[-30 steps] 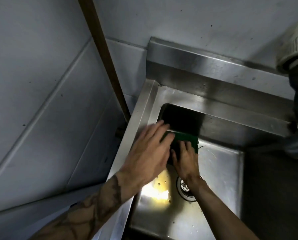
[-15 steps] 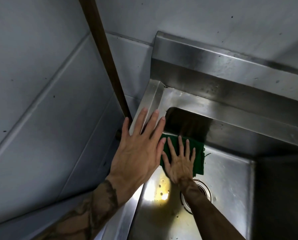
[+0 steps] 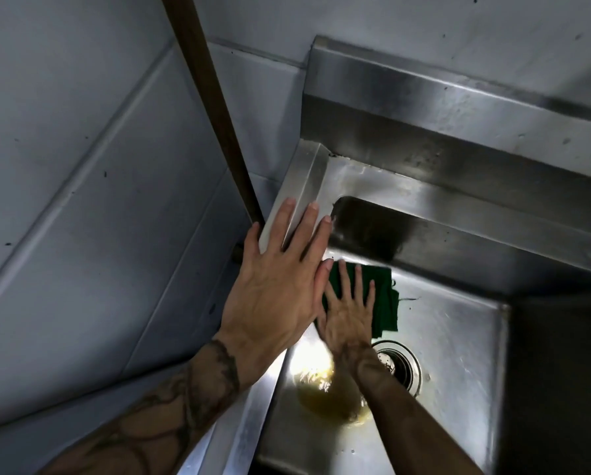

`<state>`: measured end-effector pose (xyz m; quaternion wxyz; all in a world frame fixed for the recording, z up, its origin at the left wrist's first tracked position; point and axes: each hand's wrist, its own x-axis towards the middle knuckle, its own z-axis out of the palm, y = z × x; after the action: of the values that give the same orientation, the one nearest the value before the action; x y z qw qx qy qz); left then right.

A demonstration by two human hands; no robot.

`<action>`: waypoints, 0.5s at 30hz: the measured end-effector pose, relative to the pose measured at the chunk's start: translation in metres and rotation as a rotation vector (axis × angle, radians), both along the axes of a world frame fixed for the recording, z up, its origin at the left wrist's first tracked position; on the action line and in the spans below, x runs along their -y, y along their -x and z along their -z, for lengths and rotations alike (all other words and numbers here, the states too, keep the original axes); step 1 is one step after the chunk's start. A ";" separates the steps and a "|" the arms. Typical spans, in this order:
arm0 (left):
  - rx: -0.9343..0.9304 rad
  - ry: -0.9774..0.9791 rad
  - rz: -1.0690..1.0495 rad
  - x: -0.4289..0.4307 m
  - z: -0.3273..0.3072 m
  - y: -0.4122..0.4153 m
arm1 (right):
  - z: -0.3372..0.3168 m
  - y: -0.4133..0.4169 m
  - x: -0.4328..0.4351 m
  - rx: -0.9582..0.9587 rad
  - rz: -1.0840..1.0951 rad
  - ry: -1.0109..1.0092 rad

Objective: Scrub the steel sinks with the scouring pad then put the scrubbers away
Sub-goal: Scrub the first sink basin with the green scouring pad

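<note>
The left grip [image 3: 273, 293] is a bare hand. It lies flat on the left edge of the steel sink [image 3: 304, 186]. Its fingers [image 3: 283, 221] are straight and a little apart, and they hold nothing. The thumb sits just beside the other hand. The arm [image 3: 170, 413] behind it has dark drawings on the skin.

The right grip [image 3: 347, 317] is a bare hand too. It is down inside the sink, on the bottom, near the back left corner. Its fingers are straight and spread apart, not curled. They press flat on top of the green scouring pad [image 3: 384, 303]. The pad lies on the bottom of the sink, under this hand, and sticks out past the fingers on the right side. A small thread hangs off its right edge.

The round drain [image 3: 400, 368] is just beside the right wrist, nearer the front edge than the pad. A yellow wet patch [image 3: 324, 395] shines on the bottom by the left side of the sink.

A tall steel back plate [image 3: 458, 108] stands along the back edge of the sink. A brown pole [image 3: 211, 114] leans in the corner of the grey wall [image 3: 81, 132], just past the left edge of the sink.
</note>
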<state>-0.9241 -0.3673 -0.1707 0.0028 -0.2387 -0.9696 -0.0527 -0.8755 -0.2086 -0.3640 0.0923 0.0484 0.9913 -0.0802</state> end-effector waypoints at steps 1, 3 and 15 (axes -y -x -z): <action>0.001 0.004 0.002 0.000 0.001 0.001 | 0.001 0.007 -0.004 -0.004 -0.006 -0.007; -0.004 0.015 0.007 0.001 0.002 0.001 | 0.003 0.015 -0.006 -0.011 0.012 -0.011; -0.015 0.032 0.000 0.000 -0.002 -0.001 | -0.004 -0.041 0.032 0.096 0.191 0.047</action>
<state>-0.9226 -0.3673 -0.1685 0.0062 -0.2393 -0.9703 -0.0352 -0.8341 -0.2407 -0.3597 0.1329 0.1443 0.9745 -0.1093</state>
